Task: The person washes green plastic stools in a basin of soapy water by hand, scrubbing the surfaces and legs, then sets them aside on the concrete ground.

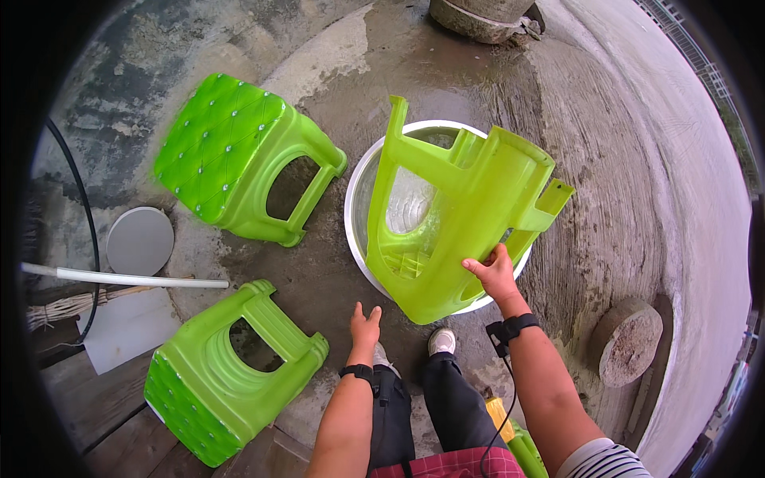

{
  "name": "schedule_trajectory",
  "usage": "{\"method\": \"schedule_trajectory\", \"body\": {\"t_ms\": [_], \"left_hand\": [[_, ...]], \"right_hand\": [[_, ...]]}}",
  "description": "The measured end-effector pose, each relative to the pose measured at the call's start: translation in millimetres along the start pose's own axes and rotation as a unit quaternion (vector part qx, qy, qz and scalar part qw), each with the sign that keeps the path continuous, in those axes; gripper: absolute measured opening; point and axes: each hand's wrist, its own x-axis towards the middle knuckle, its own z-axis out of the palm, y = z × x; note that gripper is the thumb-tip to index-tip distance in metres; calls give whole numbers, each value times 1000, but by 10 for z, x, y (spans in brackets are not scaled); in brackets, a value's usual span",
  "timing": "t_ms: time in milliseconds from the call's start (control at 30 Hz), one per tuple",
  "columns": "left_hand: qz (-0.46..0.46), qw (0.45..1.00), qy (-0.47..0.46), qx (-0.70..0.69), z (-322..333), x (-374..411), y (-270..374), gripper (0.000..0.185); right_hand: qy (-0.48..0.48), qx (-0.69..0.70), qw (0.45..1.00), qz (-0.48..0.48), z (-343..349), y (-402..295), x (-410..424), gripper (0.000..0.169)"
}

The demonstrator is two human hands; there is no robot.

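Observation:
My right hand (pixel 495 273) grips a leg of a light green plastic stool (pixel 472 209), which is tilted over a round metal basin (pixel 361 179) of water, its underside and legs pointing up and away from me. My left hand (pixel 364 325) is apart from it, near the basin's lower left, with thumb and fingers spread and nothing in it. A second green stool (pixel 224 146) with a quilted, studded seat stands tilted at the upper left. A third green stool (pixel 263 358) lies on its side at the lower left.
At the left are a round grey disc (pixel 140 241), a white pipe (pixel 143 278), a black hose (pixel 83 197) and a pale board (pixel 131 328). A round concrete block (pixel 630 342) lies by the right wall. A stone-like pot (pixel 478 18) stands beyond the basin on wet concrete.

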Motion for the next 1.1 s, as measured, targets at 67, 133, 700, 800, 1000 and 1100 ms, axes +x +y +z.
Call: {"method": "schedule_trajectory", "body": {"t_ms": [67,133,700,800,1000,1100], "left_hand": [[-50,998,-19,-18,-70,-275,-26,74],[-133,990,-28,-40,-227,-625,45,73],[-260,940,-16,-220,-1333,-1337,-476,63],[-273,939,-14,-208,-1362,-1285,-589,63],[-286,939,-19,-193,-1422,-1458,-793,60],[-276,943,-21,-185,-1454,-1483,-837,61]], "right_hand": [[22,-23,999,-5,-60,102,-52,59],[43,-82,996,11,-48,94,-205,59],[5,-177,978,-105,1238,1017,-180,16],[4,-170,978,-120,1209,1141,103,21],[17,-275,954,-119,1075,1369,112,23],[-46,-370,923,-97,945,1627,93,26]]}}
